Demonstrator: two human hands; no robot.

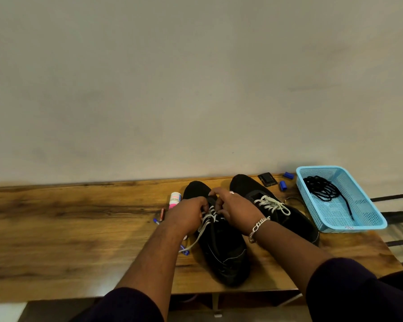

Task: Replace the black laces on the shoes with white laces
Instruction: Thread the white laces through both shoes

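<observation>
Two forearms reach over a wooden table (68,228) to the near black shoe (221,249). Left hand (186,216) and right hand (235,209), fingers curled, pinch its white lace (201,228) at the eyelets. Right of it, the far shoe (275,208) is laced white; black laces (323,189) lie in a blue basket (372,225). Pulling each crossing snug and even would serve best.

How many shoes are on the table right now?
2. The left shoe lies in front of the person, both hands at its white lace. The right shoe, already laced white, sits beside it, next to the blue basket.
</observation>
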